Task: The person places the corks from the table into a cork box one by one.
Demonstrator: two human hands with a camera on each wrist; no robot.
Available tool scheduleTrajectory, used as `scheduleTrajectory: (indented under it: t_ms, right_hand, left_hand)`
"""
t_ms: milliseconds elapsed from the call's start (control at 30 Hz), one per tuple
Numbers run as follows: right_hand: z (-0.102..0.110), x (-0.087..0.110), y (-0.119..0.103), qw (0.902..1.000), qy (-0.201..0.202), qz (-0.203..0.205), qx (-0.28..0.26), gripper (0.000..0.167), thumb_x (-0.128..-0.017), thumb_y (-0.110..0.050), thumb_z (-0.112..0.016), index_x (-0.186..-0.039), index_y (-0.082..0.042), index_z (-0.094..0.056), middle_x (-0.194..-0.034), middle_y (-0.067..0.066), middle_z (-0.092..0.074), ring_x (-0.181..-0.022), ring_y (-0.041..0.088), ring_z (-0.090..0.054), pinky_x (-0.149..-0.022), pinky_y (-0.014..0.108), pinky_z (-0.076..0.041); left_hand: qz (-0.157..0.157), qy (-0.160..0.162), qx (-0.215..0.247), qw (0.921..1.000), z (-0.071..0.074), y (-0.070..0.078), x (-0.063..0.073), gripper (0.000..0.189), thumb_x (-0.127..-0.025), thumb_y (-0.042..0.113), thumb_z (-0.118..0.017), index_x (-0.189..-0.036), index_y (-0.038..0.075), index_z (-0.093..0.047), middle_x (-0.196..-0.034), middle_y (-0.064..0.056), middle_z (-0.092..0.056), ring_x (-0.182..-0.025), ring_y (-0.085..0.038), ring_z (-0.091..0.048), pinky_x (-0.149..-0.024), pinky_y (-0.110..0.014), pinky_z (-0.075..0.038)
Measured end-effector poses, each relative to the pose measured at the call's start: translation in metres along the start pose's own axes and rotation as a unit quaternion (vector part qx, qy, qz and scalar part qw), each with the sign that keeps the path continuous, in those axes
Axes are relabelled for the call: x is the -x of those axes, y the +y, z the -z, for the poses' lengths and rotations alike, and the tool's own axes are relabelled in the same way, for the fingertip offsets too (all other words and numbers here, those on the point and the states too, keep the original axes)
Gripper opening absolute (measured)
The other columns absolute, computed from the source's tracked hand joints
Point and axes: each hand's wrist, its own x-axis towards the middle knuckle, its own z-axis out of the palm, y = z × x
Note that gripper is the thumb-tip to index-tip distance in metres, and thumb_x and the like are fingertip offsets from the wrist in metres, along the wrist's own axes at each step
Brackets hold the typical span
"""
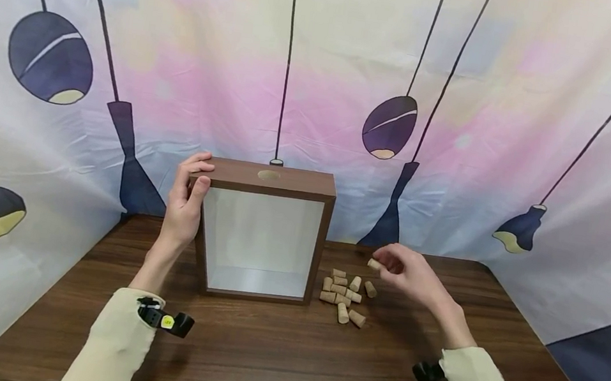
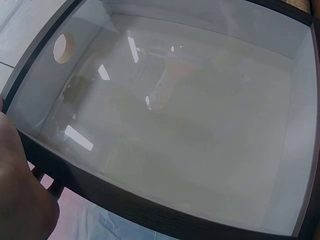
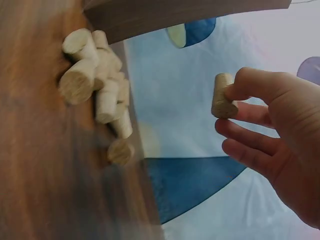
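Observation:
A brown wooden shadow box with a clear front and white inside stands upright on the table. My left hand grips its upper left corner, thumb at the front edge and fingers over the top. A round hole opens in the box's top side. To the right of the box, my right hand pinches a cork between thumb and fingertips, held up above the table. Several loose corks lie in a cluster between the box and this hand, some touching each other.
The dark wood table ends at a cloth backdrop printed with hanging lamps, which also closes off both sides. A black wrist camera sits on the left sleeve, another at the right one.

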Motion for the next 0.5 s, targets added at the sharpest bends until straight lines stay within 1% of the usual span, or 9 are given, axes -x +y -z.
scheduleTrajectory:
  t_ms: [133,300,500]
  right_hand:
    - [0.006,-0.005,-0.007,0.9993,0.027,0.024,0.008,0.026,-0.087,-0.004,-0.072,-0.112,-0.009,-0.069,-0.091,-0.002,-0.066,-0.079,0.010,-0.061,-0.070,0.027,-0.052]
    - [0.012,-0.013,-0.017,0.9980,0.049,0.040,0.004,0.029,-0.085,-0.002,-0.072,-0.113,-0.011,-0.069,-0.091,-0.002,-0.065,-0.078,0.007,-0.060,-0.070,0.027,-0.053]
    - [0.020,-0.027,-0.029,0.9922,0.086,0.090,0.003,0.031,-0.082,0.002,-0.070,-0.112,-0.009,-0.070,-0.089,-0.002,-0.064,-0.074,0.007,-0.059,-0.066,0.028,-0.052]
  left_hand:
    - [0.000,0.002,0.000,1.0000,-0.002,-0.001,0.000,0.037,-0.106,0.022,-0.048,-0.125,-0.009,-0.051,-0.148,-0.018,-0.044,-0.139,-0.020,-0.039,-0.099,-0.022,-0.035]
    - [-0.001,0.003,0.004,1.0000,-0.002,0.000,0.000,0.038,-0.106,0.023,-0.048,-0.126,-0.009,-0.051,-0.148,-0.018,-0.043,-0.139,-0.019,-0.038,-0.098,-0.021,-0.034]
    - [-0.002,0.001,0.003,1.0000,-0.001,0.001,0.001,0.038,-0.106,0.024,-0.047,-0.127,-0.009,-0.050,-0.149,-0.016,-0.043,-0.138,-0.019,-0.039,-0.098,-0.022,-0.034]
